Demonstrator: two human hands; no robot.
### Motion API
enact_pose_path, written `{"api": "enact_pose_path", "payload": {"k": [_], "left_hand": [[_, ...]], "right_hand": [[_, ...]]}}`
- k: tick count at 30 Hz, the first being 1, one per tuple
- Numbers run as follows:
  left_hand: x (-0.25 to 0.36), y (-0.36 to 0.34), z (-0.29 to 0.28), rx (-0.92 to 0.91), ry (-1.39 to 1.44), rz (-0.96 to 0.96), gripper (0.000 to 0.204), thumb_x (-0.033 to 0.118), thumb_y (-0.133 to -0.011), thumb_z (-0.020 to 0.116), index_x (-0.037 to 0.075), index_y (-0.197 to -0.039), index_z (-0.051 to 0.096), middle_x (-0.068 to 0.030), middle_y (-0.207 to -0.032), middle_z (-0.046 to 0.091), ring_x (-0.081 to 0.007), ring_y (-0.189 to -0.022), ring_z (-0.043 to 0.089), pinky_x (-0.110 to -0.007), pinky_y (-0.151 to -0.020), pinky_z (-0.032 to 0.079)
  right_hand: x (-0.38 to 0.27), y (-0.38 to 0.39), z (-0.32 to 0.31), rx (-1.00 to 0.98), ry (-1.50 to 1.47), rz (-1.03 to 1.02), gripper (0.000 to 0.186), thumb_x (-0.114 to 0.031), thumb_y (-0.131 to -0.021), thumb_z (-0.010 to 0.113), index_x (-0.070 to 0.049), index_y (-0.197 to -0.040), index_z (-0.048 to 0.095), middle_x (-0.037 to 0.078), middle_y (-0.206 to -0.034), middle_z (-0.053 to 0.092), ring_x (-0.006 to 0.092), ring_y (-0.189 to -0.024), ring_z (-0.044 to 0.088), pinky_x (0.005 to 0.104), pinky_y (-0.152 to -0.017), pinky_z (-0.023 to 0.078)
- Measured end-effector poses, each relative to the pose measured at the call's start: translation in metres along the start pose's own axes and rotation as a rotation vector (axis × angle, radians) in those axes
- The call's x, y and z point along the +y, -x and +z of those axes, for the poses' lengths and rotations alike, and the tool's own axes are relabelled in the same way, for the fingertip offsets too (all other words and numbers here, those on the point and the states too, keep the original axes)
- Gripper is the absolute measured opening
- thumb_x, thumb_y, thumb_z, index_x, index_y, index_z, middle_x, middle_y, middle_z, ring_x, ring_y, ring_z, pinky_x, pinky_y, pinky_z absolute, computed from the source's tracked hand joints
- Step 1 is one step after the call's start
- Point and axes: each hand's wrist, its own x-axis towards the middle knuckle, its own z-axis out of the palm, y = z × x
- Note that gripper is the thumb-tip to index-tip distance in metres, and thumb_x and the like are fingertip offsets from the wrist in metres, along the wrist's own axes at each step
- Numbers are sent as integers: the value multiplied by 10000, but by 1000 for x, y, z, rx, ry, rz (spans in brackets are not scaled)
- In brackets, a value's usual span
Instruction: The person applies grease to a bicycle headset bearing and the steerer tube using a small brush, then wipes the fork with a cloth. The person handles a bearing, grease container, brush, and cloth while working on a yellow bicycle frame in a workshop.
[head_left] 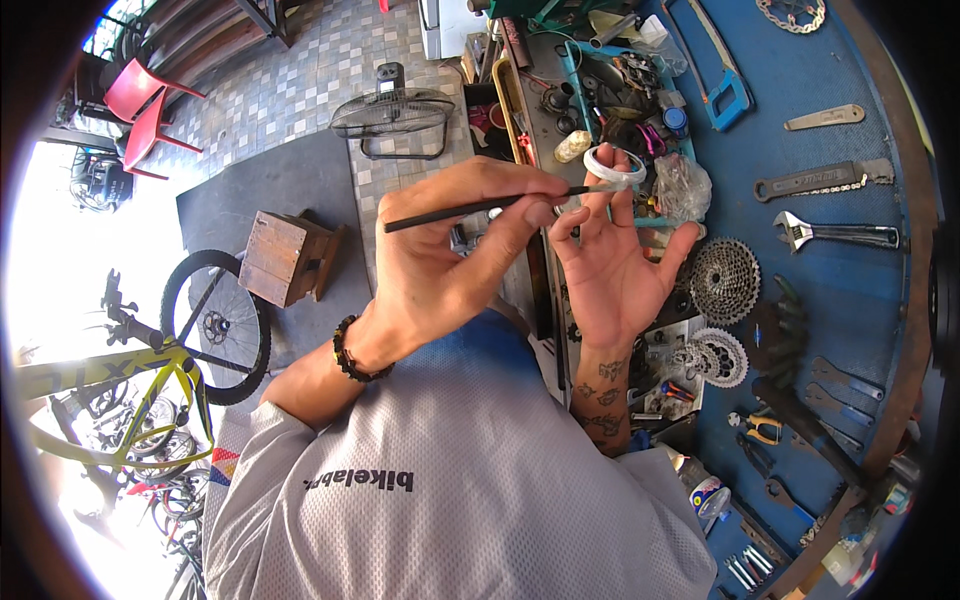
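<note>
Head view, the only one: the L hand (pixel 440 265) has a thin black brush w/ a pale tip (pixel 440 216) pinched b/w thumb and fingers, like a pencil. The R hand (pixel 612 285) is palm up w/ fingers spread. It isn't pinching; a small round white ring (pixel 598 172) sits around its fingertips, up near the top of the hand. The brush tip is at the ring's near edge, prob. touching, but it's too small to be sure.

The ring looks thin and light. Can't tell if it's stiff or soft. It may be slippery if its white coat is wet, & a thin ring could bend or crack if squeezed hard. Best hold: from inside w/ fingertips, or lightly by the rim. The brush looks v. light and stiff, easy to hold mid-stick.

Count: 1 ring, 1 brush, 2 hands, 1 dark bead bracelet (pixel 350 352) on the L wrist. To the R, by the blue board (pixel 740 190): 2 stacks of silver toothed gears, 1 big (pixel 725 280) and 1 smaller; 1 saw w/ a blue handle (pixel 728 100); 1 silver adjustable wrench (pixel 835 234). To the L: 1 black wire fan (pixel 392 112), 1 brown wooden box stool (pixel 280 258), & bikes, too bright to count.
</note>
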Motion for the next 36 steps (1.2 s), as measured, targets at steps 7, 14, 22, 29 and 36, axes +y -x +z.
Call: {"api": "enact_pose_path", "payload": {"k": [7, 14, 22, 29, 36], "left_hand": [[-5, -3, -13, 87, -29, -72, 163, -43, -942, 692, -29, -1093, 754, -98, -983, 771, -133, -870, 720, -266, -801, 558], [-1, -2, -4, 38, 2, 10, 164, -39, -921, 707, -28, -1076, 760, -102, -981, 771, -148, -876, 715, -276, -782, 558], [-4, -2, -11, 52, 67, -88, 159, -37, -950, 681, -50, -1096, 743, -114, -997, 769, -155, -891, 727, -282, -800, 566], [-9, -2, -17, 24, -113, 12, 160, -62, -932, 678, -65, -1083, 733, -134, -1000, 765, -181, -905, 740, -300, -811, 579], [-1, -6, -3, -59, -133, 89, 168, -85, -908, 681, -85, -1070, 726, -162, -1023, 760, -203, -879, 743, -302, -804, 576]], "right_hand": [[-1, 1, 3, -21, -64, 6, 918, -605, -967, 624, -31, -1602, 292, 94, -1704, 259, 182, -1427, 461, 474, -1147, 280], [1, -3, 2, -6, -2, 2, 929, -595, -962, 638, -36, -1610, 275, 97, -1712, 244, 184, -1467, 429, 480, -1164, 262], [-1, -4, 1, -31, -12, 15, 947, -592, -954, 653, -48, -1618, 252, 100, -1716, 237, 191, -1428, 468, 491, -1161, 271], [-3, -6, -5, -39, 12, 12, 1005, -682, -949, 587, -28, -1623, 230, 113, -1714, 237, 207, -1447, 463, 484, -1180, 269], [1, -9, -7, -68, 123, 23, 1063, -763, -940, 520, -13, -1630, 219, 135, -1713, 227, 213, -1469, 422, 524, -1217, 274]]}}
